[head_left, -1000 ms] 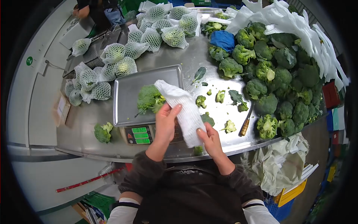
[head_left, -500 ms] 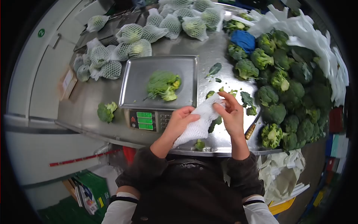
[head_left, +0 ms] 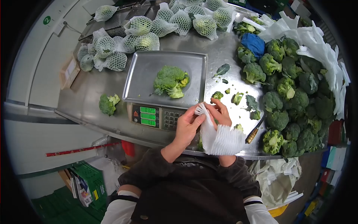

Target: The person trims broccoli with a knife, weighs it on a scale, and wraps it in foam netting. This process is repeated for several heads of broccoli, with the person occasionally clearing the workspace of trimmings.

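A white foam net sleeve hangs between my hands at the table's front edge, its upper end bunched. My left hand pinches that bunched end from the left. Close against it, my right hand grips the sleeve from the right, with its lower part behind the foam. Broccoli lies on the steel tray of the scale, beyond my hands. The scale's display glows green. A single broccoli head sits on the table left of the scale.
Net-wrapped broccoli lies along the back and back left. A large pile of bare broccoli fills the right side, with a blue cloth-like item and white sleeves around it. A knife and trimmings lie nearer.
My hands have come together at one end of the sleeve, which was stretched diagonally between them. The sleeve now hangs down to the right. The camera view has shifted slightly.
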A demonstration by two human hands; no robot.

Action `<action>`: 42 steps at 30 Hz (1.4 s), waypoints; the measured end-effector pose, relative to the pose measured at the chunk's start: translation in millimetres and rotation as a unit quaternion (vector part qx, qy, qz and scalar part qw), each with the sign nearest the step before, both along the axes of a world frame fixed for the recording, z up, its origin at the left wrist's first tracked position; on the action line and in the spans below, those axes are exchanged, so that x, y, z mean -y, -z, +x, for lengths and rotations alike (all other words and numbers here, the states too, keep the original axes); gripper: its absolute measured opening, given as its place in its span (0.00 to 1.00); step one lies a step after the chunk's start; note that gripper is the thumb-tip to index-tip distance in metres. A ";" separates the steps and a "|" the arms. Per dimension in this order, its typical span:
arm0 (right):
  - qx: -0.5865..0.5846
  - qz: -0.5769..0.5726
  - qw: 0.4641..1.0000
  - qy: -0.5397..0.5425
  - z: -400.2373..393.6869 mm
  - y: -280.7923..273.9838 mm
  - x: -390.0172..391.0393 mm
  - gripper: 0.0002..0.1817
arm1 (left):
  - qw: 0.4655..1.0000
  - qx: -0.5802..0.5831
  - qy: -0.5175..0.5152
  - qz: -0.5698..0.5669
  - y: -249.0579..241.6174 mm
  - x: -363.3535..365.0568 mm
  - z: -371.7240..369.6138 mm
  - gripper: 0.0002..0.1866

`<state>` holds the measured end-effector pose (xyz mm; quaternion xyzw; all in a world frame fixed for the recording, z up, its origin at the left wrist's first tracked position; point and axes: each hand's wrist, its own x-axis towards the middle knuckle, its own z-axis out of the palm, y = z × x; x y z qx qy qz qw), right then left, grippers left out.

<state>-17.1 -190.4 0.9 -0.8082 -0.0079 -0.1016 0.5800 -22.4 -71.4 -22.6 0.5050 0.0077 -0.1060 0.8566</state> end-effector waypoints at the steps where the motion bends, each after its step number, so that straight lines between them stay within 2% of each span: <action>1: 0.071 -0.052 0.996 0.012 0.2 -0.2 -1.1 0.12 | 0.999 0.011 -0.044 0.002 -0.8 -2.4 -2.4 0.15; 2: 0.142 -0.103 0.984 0.023 0.8 -0.8 -2.3 0.10 | 0.999 0.012 -0.042 0.001 0.6 -7.4 -3.7 0.15; 4: 0.161 -0.104 0.981 0.011 2.5 3.0 -2.1 0.07 | 0.986 0.114 -0.079 0.093 -4.0 -21.4 -3.4 0.10; 5: 0.034 0.132 0.990 0.047 2.0 14.8 -3.0 0.07 | 0.990 0.075 -0.073 0.092 -8.9 -26.9 -6.9 0.05; 6: -0.094 0.360 0.925 0.078 2.6 21.2 -2.3 0.08 | 0.990 0.078 -0.070 0.093 -6.6 -36.9 -7.1 0.05; 7: -0.150 0.475 0.866 0.054 4.9 19.1 2.7 0.12 | 0.995 0.072 -0.061 0.029 -2.4 -49.8 -6.4 0.02; 8: -0.168 0.523 0.835 0.041 1.1 20.9 -5.3 0.17 | 0.996 0.066 -0.051 -0.036 -0.2 -61.1 -4.5 0.02; 9: -0.243 0.575 0.779 0.058 -0.8 12.0 -17.9 0.19 | 0.995 0.051 -0.079 -0.026 -4.8 -68.5 5.1 0.05; 10: -0.314 0.622 0.713 0.074 -3.5 3.1 -30.3 0.22 | 0.991 -0.014 -0.113 -0.075 -29.6 -70.5 16.3 0.05; 12: -0.424 0.563 0.699 -0.121 -18.1 7.1 -44.4 0.23 | 0.963 -0.122 -0.142 -0.194 -17.6 -100.4 37.7 0.08; 13: -0.409 0.534 0.687 -0.274 -21.5 15.1 -39.9 0.22 | 0.951 -0.211 -0.068 -0.216 -51.7 -100.5 37.9 0.15; 14: -0.384 0.491 0.660 -0.419 -21.0 21.0 -35.3 0.21 | 0.953 -0.207 -0.062 -0.215 -32.8 -110.8 35.4 0.15; 15: -0.433 0.426 0.721 -0.333 -15.0 -6.8 -39.4 0.20 | 0.919 -0.249 0.052 -0.301 5.1 -126.1 24.4 0.17; 16: -0.442 0.438 0.713 -0.323 -4.7 -1.2 -30.7 0.19 | 0.864 -0.289 0.163 -0.379 27.0 -136.2 11.5 0.20; 18: -0.334 0.565 0.726 -0.204 10.8 -3.3 -34.8 0.17 | 0.856 -0.354 0.178 -0.331 1.5 -122.8 -13.2 0.22; 19: -0.298 0.618 0.702 -0.193 17.3 3.9 -30.9 0.16 | 0.884 -0.372 0.173 -0.225 -0.7 -129.4 -19.3 0.21; 20: -0.294 0.617 0.704 -0.192 19.8 9.3 -30.9 0.16 | 0.919 -0.311 0.238 -0.035 1.2 -134.5 -10.2 0.17; 22: -0.309 0.638 0.691 -0.141 23.8 14.7 -33.1 0.16 | 0.933 -0.188 0.229 0.204 -14.3 -152.9 22.9 0.13; 23: -0.299 0.563 0.755 -0.151 25.6 12.7 -33.3 0.18 | 0.953 -0.125 0.145 0.234 -22.1 -158.5 37.0 0.11; 24: -0.296 0.563 0.757 -0.150 30.3 11.1 -35.7 0.18 | 0.962 -0.063 0.058 0.261 -28.1 -163.4 49.3 0.10; 25: -0.284 0.395 0.869 -0.089 38.1 9.3 -39.9 0.18 | 0.942 0.015 0.019 0.334 -30.0 -170.7 62.3 0.10; 26: -0.258 0.209 0.943 -0.023 44.8 8.7 -45.2 0.18 | 0.910 0.094 -0.022 0.403 -28.9 -176.1 74.8 0.10; 27: -0.142 0.213 0.966 0.029 55.8 32.8 -53.2 0.17 | 0.910 0.097 -0.021 0.404 -23.3 -176.7 87.1 0.10; 28: -0.138 0.214 0.967 0.031 68.7 44.5 -60.5 0.17 | 0.910 0.105 -0.040 0.399 -13.9 -175.3 100.2 0.11; 30: -0.002 0.086 0.977 0.194 94.6 54.9 -69.1 0.18 | 0.912 0.116 -0.058 0.390 0.4 -169.0 121.7 0.12; 31: 0.000 0.085 0.977 0.196 101.5 57.3 -69.8 0.18 | 0.948 -0.041 -0.050 0.312 5.3 -165.5 129.6 0.15; 32: -0.085 0.117 0.977 0.156 107.3 60.0 -70.0 0.17 | 0.953 -0.198 -0.041 0.224 12.9 -163.9 134.8 0.18; 33: -0.169 0.149 0.968 0.114 110.9 60.8 -69.4 0.17 | 0.966 -0.153 -0.010 0.210 26.7 -171.8 138.5 0.22; 34: -0.169 0.149 0.968 0.115 104.6 42.6 -68.9 0.17 | 0.966 -0.153 -0.009 0.210 24.9 -170.2 134.2 0.22; 36: -0.091 0.221 0.970 0.046 78.2 -2.6 -63.4 0.16 | 0.992 -0.042 -0.112 -0.023 20.6 -168.5 120.1 0.21; 37: -0.122 0.226 0.966 -0.017 63.8 -25.4 -58.2 0.15 | 0.995 -0.037 -0.084 -0.045 16.6 -176.0 109.0 0.22; 38: -0.129 0.226 0.965 -0.016 54.8 -28.8 -56.0 0.15 | 0.985 -0.066 -0.024 -0.156 13.1 -179.1 100.9 0.25; 39: -0.165 0.284 0.941 -0.085 46.9 -29.6 -53.8 0.15 | 0.968 -0.153 -0.002 -0.199 -37.6 -154.7 77.3 0.28; 40: -0.202 0.340 0.906 -0.153 38.3 -32.0 -52.2 0.16 | 0.978 -0.123 0.034 -0.166 -80.7 -133.3 60.2 0.28; 41: -0.285 0.399 0.855 -0.169 33.6 -40.7 -52.1 0.16 | 0.965 -0.166 0.055 -0.193 -82.0 -127.0 56.8 0.27; 42: -0.292 0.398 0.853 -0.170 31.8 -39.3 -48.7 0.16 | 0.964 -0.171 0.050 -0.195 -78.5 -127.9 48.8 0.27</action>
